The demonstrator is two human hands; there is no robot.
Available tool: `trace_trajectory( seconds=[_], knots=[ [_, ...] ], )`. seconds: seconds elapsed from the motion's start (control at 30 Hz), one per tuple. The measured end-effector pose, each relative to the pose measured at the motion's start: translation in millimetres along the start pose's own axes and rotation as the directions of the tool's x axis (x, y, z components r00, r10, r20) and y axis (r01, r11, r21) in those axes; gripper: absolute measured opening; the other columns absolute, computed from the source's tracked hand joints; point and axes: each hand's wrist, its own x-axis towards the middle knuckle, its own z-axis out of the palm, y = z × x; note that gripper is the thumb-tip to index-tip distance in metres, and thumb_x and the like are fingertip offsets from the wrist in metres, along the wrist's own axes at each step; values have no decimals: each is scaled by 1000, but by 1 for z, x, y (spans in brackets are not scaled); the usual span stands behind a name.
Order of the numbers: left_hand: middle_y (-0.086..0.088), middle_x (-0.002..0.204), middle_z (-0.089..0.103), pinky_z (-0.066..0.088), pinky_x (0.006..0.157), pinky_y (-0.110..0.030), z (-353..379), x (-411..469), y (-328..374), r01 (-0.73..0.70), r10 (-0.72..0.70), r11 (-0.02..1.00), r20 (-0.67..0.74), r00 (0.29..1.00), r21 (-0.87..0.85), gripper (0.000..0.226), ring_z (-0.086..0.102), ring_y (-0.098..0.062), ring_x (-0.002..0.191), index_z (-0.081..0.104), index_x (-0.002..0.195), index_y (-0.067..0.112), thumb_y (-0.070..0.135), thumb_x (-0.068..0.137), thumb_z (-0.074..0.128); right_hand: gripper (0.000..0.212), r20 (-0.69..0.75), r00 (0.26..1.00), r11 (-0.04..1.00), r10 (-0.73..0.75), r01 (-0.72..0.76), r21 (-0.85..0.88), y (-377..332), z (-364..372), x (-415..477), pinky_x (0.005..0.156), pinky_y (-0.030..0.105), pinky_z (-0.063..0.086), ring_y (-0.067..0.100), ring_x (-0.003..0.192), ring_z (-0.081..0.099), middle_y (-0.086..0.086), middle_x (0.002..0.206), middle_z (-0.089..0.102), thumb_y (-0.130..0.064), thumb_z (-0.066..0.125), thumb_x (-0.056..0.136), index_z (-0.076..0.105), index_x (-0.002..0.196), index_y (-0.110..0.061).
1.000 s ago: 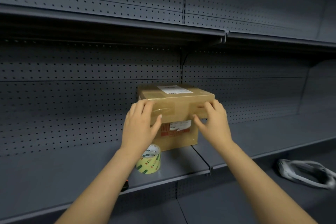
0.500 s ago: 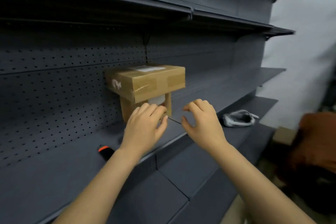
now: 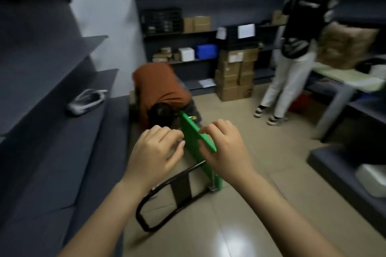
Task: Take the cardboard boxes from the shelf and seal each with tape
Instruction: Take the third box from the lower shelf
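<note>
Head view blurred: left hand [image 3: 155, 152] and right hand [image 3: 224, 148] empty, fingers loosely curled; brown cardboard boxes [image 3: 228, 69] stacked distant, labels illegible.

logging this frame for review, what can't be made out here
Head view only:
- Far-shelf boxes: labels blurred, too small.
- Standing person: head cut off by top edge.
- Crouching person: partly hidden behind green cart.
- Cart's deck: partly covered by left hand and right hand.

1. Green trolley [image 3: 195, 137] tipped on its edge on the tiled floor [image 3: 261, 173], black handle [image 3: 167, 200] nearest us.
2. Person in orange top [image 3: 158, 87] crouched just behind it.
3. Second person [image 3: 300, 27] standing at right, light trousers.
</note>
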Motion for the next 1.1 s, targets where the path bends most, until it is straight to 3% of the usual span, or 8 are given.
trace_trajectory(
  seconds=[0.17, 0.4, 0.67, 0.93, 1.1],
  knots=[
    [3, 80, 60, 44, 69, -35, 88, 75, 149, -268, 268, 934, -33, 963, -236, 16, 54, -19, 77, 67, 93, 15, 27, 88, 57, 17, -143, 967, 940, 212, -242, -242, 100, -143, -78, 73, 34, 42, 25, 85, 55, 4, 92, 58, -17, 70, 79, 64, 94, -12],
    [1, 76, 60, 43, 63, -34, 187, 161, 395, -527, 484, 701, -222, 847, -480, 16, 55, -20, 73, 67, 90, 12, 24, 88, 58, 17, -330, 872, 731, 360, -484, -482, 210, -348, -192, 77, 35, 45, 21, 88, 53, 1, 94, 57, -20, 68, 82, 64, 97, -14],
    [0, 77, 61, 48, 63, -40, 257, 233, 613, -657, 630, 452, -305, 714, -603, 14, 56, -23, 73, 67, 93, 11, 23, 89, 59, 18, -516, 746, 445, 422, -666, -599, 297, -514, -278, 83, 31, 44, 17, 92, 53, -2, 98, 58, -18, 69, 84, 64, 102, -16],
    [4, 80, 61, 46, 62, -35, 354, 309, 780, -714, 686, 225, -413, 599, -663, 18, 54, -17, 73, 66, 98, 14, 26, 91, 56, 20, -639, 662, 241, 390, -744, -623, 418, -615, -322, 83, 31, 45, 17, 91, 54, -2, 98, 59, -16, 70, 82, 65, 102, -15],
    [4, 76, 58, 46, 62, -38, 416, 365, 890, -719, 693, 70, -485, 533, -691, 15, 53, -20, 72, 66, 95, 13, 24, 89, 59, 20, -733, 571, 98, 370, -808, -580, 498, -676, -345, 82, 34, 47, 18, 91, 54, -2, 98, 59, -15, 71, 82, 65, 101, -14]
  ],
)
